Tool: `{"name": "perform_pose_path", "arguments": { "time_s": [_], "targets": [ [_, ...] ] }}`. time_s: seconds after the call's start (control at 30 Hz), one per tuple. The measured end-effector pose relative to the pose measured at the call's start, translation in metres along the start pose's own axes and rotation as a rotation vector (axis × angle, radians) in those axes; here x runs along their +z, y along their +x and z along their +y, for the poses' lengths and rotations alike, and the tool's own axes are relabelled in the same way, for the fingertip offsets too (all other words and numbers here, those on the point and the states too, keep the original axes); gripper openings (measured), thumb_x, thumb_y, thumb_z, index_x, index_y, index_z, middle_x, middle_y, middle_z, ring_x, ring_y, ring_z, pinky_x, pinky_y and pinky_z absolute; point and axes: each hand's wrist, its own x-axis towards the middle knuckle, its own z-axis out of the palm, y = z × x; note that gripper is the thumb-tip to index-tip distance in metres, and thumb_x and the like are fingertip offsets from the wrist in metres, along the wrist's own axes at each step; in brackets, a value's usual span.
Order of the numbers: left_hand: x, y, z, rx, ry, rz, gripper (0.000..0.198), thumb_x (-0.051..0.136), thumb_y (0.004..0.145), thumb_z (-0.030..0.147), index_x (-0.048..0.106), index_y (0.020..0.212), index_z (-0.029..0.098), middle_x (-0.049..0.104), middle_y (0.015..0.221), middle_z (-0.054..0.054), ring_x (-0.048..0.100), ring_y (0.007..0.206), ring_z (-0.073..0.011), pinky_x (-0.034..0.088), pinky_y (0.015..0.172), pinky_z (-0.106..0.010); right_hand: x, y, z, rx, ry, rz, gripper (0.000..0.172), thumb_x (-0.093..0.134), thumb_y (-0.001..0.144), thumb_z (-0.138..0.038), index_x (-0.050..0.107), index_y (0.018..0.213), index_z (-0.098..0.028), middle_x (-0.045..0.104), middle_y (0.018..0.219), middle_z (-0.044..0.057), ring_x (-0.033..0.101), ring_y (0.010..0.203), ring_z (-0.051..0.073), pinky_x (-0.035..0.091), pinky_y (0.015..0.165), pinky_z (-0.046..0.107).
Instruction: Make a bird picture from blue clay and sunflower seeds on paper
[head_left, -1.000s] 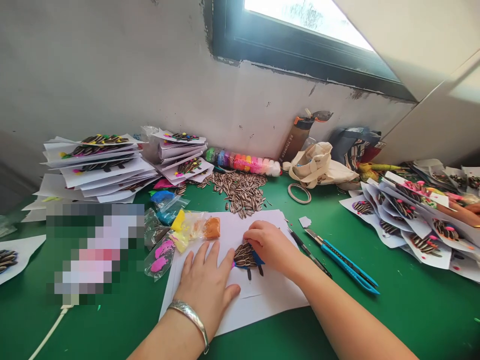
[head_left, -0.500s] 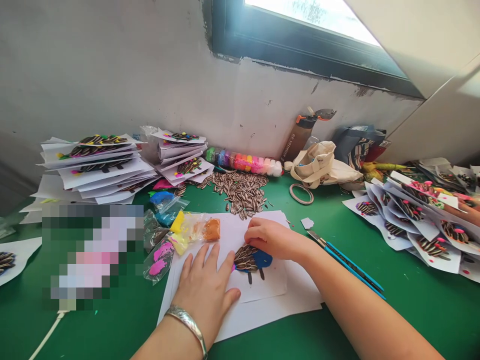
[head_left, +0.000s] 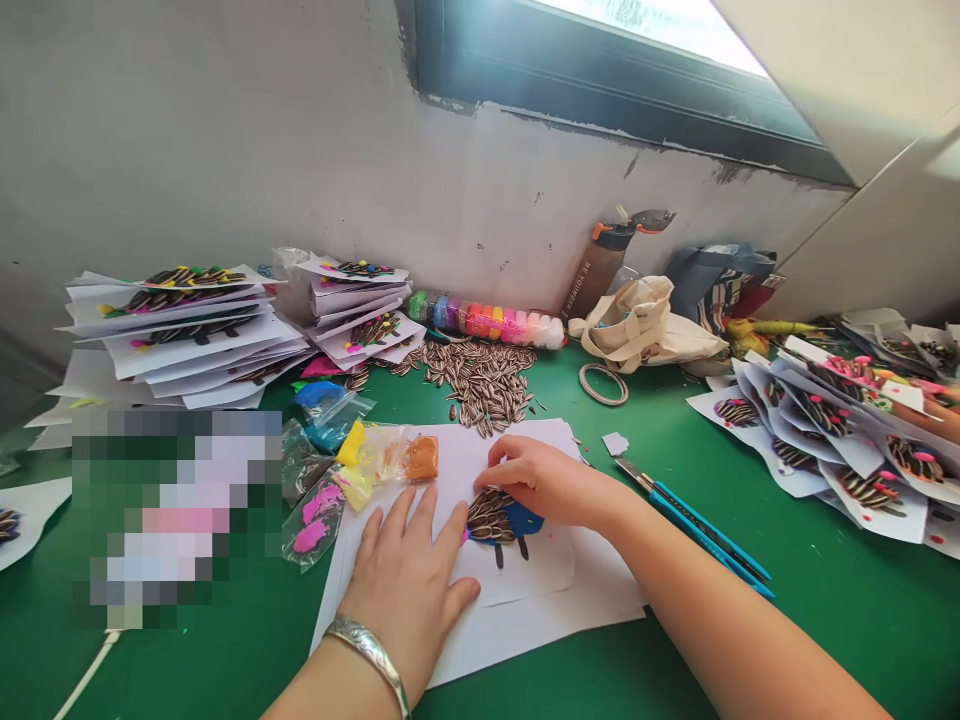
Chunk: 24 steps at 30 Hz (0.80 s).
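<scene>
On white paper [head_left: 540, 590], a blue clay shape [head_left: 527, 519] is partly covered by sunflower seeds [head_left: 491, 515], with two dark legs below. My left hand [head_left: 405, 570], a silver bangle on its wrist, lies flat with fingers spread, holding down the sheet beside the picture's left end. Above the seeds' upper edge, my right hand [head_left: 536, 475] has its fingers bent together in a pinch at the fingertips. Whatever is between those tips, if anything, is too small to make out. Part of the blue clay is hidden under this hand.
A heap of loose seeds [head_left: 491, 385] lies behind the paper. Opened clay packets [head_left: 386, 455] sit left, and a blue-handled cutter [head_left: 697, 525] right. Stacks of seed pictures [head_left: 195, 350] flank both sides. Tape [head_left: 602, 384], a bottle [head_left: 596, 265] and a cloth bag [head_left: 637, 325] stand near the wall.
My right hand has shifted slightly left along the upper edge of the seeds, its fingers a little more extended. My left hand stays in place; the view has moved slightly.
</scene>
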Motion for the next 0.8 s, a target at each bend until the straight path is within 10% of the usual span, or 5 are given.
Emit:
{"name": "perform_pose_path", "arguments": {
  "time_s": [0.8],
  "targets": [
    [0.001,-0.001,-0.001,0.001,0.006,0.006,0.055,0.059,0.079,0.030,0.052,0.134,0.028,0.047,0.142,-0.014,0.036,0.133,-0.0392,0.028,0.106,-0.060,-0.017,0.002,0.007,0.159,0.208,-0.077,0.018,0.054,0.075,-0.006,0.063,0.080,-0.021,0.061,0.084,-0.001,0.056,0.076,0.013,0.044,0.066,0.023]
  ]
}}
